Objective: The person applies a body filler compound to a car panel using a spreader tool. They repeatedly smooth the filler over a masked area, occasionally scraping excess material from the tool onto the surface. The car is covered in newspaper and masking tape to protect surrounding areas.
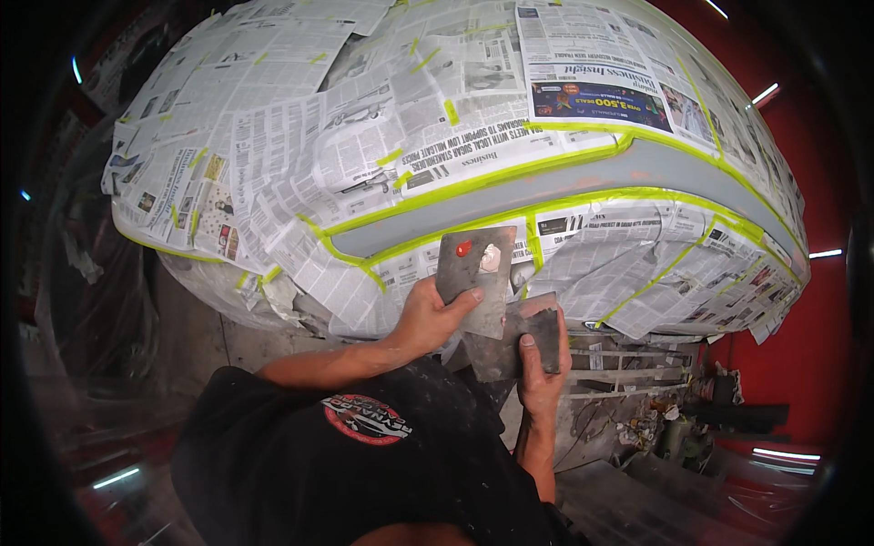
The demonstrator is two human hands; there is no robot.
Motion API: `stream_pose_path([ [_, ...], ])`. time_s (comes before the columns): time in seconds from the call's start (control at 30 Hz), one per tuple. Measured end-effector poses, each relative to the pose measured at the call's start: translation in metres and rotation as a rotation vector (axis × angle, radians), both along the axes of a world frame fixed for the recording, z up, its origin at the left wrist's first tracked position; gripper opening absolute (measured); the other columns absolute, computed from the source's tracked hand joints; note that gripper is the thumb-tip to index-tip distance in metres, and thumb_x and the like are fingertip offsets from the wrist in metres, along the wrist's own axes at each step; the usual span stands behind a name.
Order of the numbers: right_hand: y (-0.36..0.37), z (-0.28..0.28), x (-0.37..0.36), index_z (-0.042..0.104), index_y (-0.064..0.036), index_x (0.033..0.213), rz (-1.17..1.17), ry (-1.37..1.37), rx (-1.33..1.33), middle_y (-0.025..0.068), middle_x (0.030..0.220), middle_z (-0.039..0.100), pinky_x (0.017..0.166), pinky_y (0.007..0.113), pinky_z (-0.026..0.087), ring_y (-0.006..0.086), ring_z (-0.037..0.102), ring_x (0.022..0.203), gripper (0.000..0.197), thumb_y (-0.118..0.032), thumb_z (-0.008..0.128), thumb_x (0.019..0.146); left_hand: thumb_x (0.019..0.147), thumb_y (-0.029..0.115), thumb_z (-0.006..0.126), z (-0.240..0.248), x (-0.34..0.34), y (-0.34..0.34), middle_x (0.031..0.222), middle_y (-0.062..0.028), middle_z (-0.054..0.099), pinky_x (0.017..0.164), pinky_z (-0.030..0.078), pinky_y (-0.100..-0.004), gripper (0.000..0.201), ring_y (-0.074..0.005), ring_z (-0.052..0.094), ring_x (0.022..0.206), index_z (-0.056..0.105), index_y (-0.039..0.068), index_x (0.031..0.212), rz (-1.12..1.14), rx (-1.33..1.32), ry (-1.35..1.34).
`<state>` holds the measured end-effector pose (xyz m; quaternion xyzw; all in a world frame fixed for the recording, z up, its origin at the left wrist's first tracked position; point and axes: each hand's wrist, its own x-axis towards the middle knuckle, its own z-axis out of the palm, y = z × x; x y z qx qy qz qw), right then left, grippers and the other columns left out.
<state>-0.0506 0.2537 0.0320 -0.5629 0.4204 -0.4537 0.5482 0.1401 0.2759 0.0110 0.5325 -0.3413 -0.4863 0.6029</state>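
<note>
The left hand (424, 318) has its fingers clenched on a gray plate (473, 296) carrying a red dab (462, 248) and a pale dab (490, 258). The right hand (543, 382) grasps a darker plate (496, 353) just beside it; whether the plates touch is hard to tell. Beyond them, yellow-green tape (657, 192) and newspaper (355, 146) border a gray strip (492, 193).

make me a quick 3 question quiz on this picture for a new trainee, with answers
1. Which hand holds the grey plate bearing a red dab and a cream dab?
2. Fill in: the grey strip is edged with ____ tape.
3. True or false: newspaper covers the whole grey strip.

Key:
1. The left hand.
2. Yellow-green.
3. False; the strip is exposed, with newspaper around it.
</note>
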Motion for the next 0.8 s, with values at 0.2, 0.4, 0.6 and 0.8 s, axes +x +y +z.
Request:
stream_pose_path([
  [0.2,-0.004,0.015,-0.004,0.045,0.0070,0.141,0.048,0.065,-0.035,0.0137,0.120,0.064,0.094,0.027,0.045,0.0163,0.058,0.107,0.054,-0.003,0.062,0.091,0.092,0.021,0.069,0.006,-0.003,-0.008,0.080,-0.0044,0.070,0.059,0.049,-0.0274,0.029,-0.0076,0.060,0.068,0.067,-0.005,0.106,-0.031,-0.038,-0.086],
  [0.4,-0.006,0.020,-0.010,0.048,0.0078,0.138,0.078,0.132,-0.073,0.0137,0.115,0.067,0.091,0.027,0.046,0.0159,0.060,0.103,0.050,-0.001,0.061,0.090,0.091,0.023,0.070,0.014,-0.005,-0.016,0.072,-0.0033,0.068,0.059,0.049,-0.0285,0.031,-0.0072,0.057,0.065,0.067,-0.004,0.106,-0.071,-0.068,-0.133],
  [0.6,-0.003,0.028,-0.010,0.049,0.0079,0.138,0.104,0.170,-0.079,0.0140,0.113,0.068,0.089,0.027,0.047,0.0150,0.061,0.100,0.050,-0.001,0.060,0.090,0.091,0.022,0.071,0.015,-0.008,-0.025,0.081,-0.0043,0.067,0.065,0.048,-0.0283,0.034,-0.0080,0.054,0.071,0.064,-0.003,0.113,-0.106,-0.123,-0.088],
  [0.8,-0.005,0.029,-0.015,0.050,0.0066,0.138,0.139,0.201,-0.084,0.0124,0.108,0.069,0.084,0.026,0.048,0.0136,0.062,0.094,0.051,-0.001,0.060,0.089,0.090,0.023,0.072,0.029,-0.010,-0.031,0.084,-0.0058,0.067,0.067,0.048,-0.0287,0.038,-0.0081,0.053,0.073,0.063,-0.002,0.116,-0.119,-0.186,-0.160],
])
